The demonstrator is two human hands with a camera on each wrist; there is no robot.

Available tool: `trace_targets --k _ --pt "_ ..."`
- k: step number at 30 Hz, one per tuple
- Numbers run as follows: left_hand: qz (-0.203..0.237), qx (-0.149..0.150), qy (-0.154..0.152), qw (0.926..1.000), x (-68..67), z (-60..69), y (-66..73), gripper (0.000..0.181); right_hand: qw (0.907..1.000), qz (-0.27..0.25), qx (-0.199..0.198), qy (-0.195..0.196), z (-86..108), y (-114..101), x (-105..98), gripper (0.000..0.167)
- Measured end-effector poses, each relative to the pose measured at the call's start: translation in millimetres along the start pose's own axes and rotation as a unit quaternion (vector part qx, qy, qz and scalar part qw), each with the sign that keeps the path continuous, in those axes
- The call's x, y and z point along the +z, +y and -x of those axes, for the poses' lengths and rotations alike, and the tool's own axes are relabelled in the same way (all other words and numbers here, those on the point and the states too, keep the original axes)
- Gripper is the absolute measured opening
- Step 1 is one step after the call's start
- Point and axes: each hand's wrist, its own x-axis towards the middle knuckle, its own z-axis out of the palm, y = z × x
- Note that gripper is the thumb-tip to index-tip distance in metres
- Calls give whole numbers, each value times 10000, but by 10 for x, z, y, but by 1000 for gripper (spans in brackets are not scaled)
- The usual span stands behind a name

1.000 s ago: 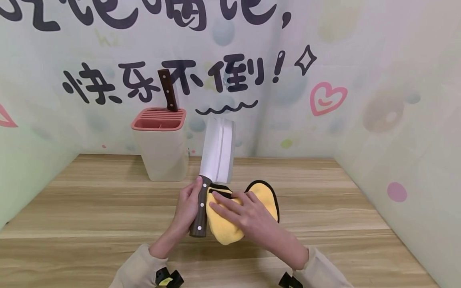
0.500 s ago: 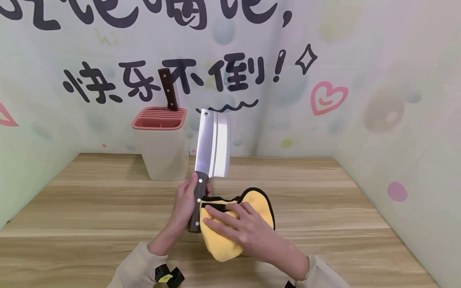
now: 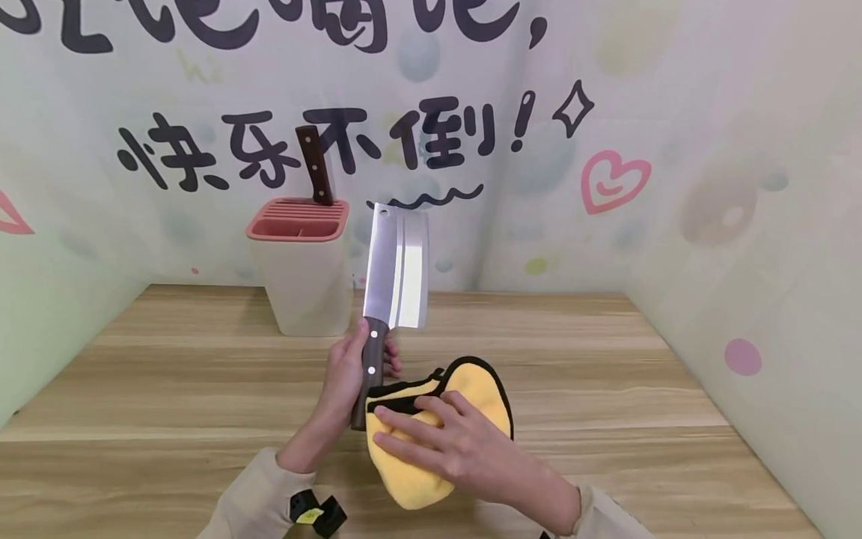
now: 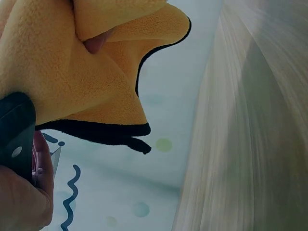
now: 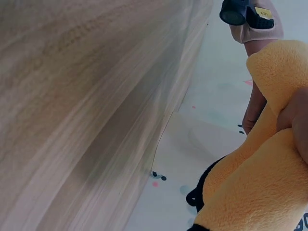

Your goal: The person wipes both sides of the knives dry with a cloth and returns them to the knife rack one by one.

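In the head view, my left hand (image 3: 342, 380) grips the dark riveted handle of a cleaver (image 3: 396, 262), whose broad blade points up and away from me. Its fingertips show on the far side of the handle. My right hand (image 3: 458, 445) holds a yellow cloth (image 3: 412, 485) with black edging, its fingers spread over the front. The cloth lies against the lower part of the handle and partly covers it. Seen from the left wrist, the folded cloth (image 4: 82, 82) hangs beside the handle (image 4: 17, 134), and a fingertip (image 4: 98, 42) shows in a fold.
A white knife holder (image 3: 306, 288) with a pink slotted top stands at the back left of the wooden table (image 3: 572, 352). Another knife's brown handle (image 3: 314, 165) sticks up from it. A printed backdrop (image 3: 673, 112) closes off the back and sides.
The cloth and right hand have moved down along the handle, away from the blade. The cleaver has shifted slightly left and up, so its hanging hole now shows.
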Motion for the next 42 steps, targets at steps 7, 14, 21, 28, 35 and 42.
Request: trace_targets --k 7,14,21,28,35,42 --pt "55 32 -17 10000 19 -4 -7 51 9986 450 -292 -23 -68 6 -49 38" --pt "65 28 -291 9996 17 4 13 47 9962 714 -491 68 -111 5 -58 37" --pt "-21 12 -610 9981 -1 4 36 48 9971 643 -416 18 -88 1 -34 36" --pt "-220 -80 -799 9965 -17 2 42 56 9978 535 -378 65 -79 5 -18 36" --pt "-144 -12 -1178 9929 -26 10 37 58 9984 506 -252 86 -87 22 -24 36" --pt "-59 -154 -1433 9895 -27 5 25 47 9981 546 18 275 -95 58 -31 35"
